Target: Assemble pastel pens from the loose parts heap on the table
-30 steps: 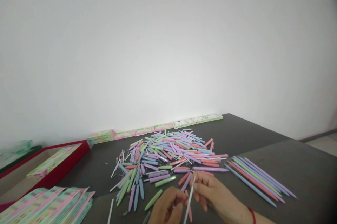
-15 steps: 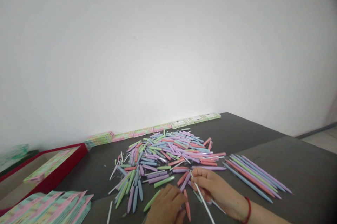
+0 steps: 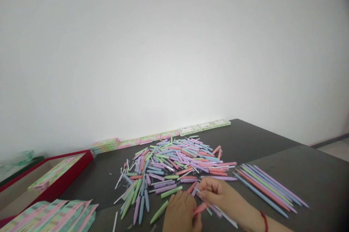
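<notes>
Surface point(image 3: 321, 181): open room between pen row point(image 3: 269, 190) and right edge. Left hand point(image 3: 180, 212) now grips coral barrel point(image 3: 201, 208) near surface's front, barrel angled toward right hand point(image 3: 215, 192); previously barrel lay beside left hand. Right fingertips still pinch white rod point(image 3: 198, 190). Parts heap point(image 3: 174, 159) obstructs forward reach; cartons point(image 3: 204, 126) line far edge; red box point(image 3: 79, 168), printed packets point(image 3: 54, 217) occupy left side.
</notes>
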`<state>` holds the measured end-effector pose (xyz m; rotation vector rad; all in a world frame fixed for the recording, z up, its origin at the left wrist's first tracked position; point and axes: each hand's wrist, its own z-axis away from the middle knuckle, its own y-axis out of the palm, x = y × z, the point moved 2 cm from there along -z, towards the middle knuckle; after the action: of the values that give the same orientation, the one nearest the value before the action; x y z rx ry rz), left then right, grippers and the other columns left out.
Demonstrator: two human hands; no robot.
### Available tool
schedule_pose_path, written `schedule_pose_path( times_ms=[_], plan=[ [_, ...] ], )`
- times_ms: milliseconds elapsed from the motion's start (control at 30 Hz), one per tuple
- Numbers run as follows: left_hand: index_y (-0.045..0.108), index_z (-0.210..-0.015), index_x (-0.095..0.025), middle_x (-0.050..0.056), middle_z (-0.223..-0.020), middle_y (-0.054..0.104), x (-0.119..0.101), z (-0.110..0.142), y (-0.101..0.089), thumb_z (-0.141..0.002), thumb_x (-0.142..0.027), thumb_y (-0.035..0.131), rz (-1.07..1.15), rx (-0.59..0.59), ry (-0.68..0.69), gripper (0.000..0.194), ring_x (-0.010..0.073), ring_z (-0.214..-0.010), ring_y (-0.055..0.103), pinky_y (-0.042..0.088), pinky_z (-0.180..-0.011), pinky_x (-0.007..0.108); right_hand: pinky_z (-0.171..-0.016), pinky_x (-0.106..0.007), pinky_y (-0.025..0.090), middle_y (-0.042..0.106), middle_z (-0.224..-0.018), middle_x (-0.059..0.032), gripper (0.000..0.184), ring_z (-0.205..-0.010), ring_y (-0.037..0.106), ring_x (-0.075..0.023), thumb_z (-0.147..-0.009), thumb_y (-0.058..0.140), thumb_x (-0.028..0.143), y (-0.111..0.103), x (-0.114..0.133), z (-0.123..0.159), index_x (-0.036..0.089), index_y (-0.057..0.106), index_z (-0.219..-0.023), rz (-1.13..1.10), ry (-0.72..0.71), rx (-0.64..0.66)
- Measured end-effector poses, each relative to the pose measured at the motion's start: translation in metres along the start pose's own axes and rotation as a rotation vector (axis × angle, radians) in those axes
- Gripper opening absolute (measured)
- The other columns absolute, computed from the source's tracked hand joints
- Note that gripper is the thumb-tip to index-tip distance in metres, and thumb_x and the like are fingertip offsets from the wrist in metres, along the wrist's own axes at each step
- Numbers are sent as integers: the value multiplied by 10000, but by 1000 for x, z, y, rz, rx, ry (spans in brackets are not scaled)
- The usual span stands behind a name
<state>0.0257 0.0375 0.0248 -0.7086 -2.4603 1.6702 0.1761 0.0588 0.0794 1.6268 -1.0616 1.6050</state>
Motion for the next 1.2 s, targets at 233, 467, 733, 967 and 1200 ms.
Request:
schedule_pose_path(
  times_ms=[233, 467, 733, 967, 1200],
  plan=[
    [515, -761, -212, -5, -712, 572, 23, -1, -29, -804, -148, 534, 211, -190, 22, 80, 192, -700, 547, 386, -677, 317, -515, -206, 282, 541, -618, 45, 86, -556, 446, -100, -765, 538, 168, -24, 32, 14, 187, 600, -708, 692, -124, -32],
    [540, -842, -221, -5, -772, 610, 15, -1, -38, -833, -129, 553, 195, -150, 107, 94, 210, -761, 567, 371, -724, 344, -574, -212, 313, 630, -699, 17, 140, -634, 528, -121, -773, 511, 129, -18, 26, 15, 194, 609, -696, 855, -111, -14],
    [538, -805, -228, -6, -783, 657, 12, -2, -35, -868, -161, 470, 155, -230, 301, 115, 196, -759, 576, 376, -788, 350, -510, -187, 346, 564, -627, 38, 170, -557, 477, -110, -770, 580, 254, -8, 11, 10, 191, 629, -920, 398, 63, 144],
    [548, -820, -214, -2, -788, 667, 7, -2, -39, -940, -271, 434, 88, -107, 426, 175, 178, -767, 589, 421, -740, 309, -408, -160, 236, 511, -572, 44, 159, -423, 356, -40, -718, 598, 313, 3, -10, 12, 171, 602, -647, -61, 374, 311],
    [552, -891, -218, -1, -810, 675, 9, 0, -40, -880, -135, 439, 31, -206, 514, 141, 165, -777, 617, 459, -785, 303, -362, -130, 151, 501, -522, 30, 33, -390, 362, -23, -641, 590, 148, 18, -22, 11, 141, 571, -615, -444, 537, 238]
  ],
)
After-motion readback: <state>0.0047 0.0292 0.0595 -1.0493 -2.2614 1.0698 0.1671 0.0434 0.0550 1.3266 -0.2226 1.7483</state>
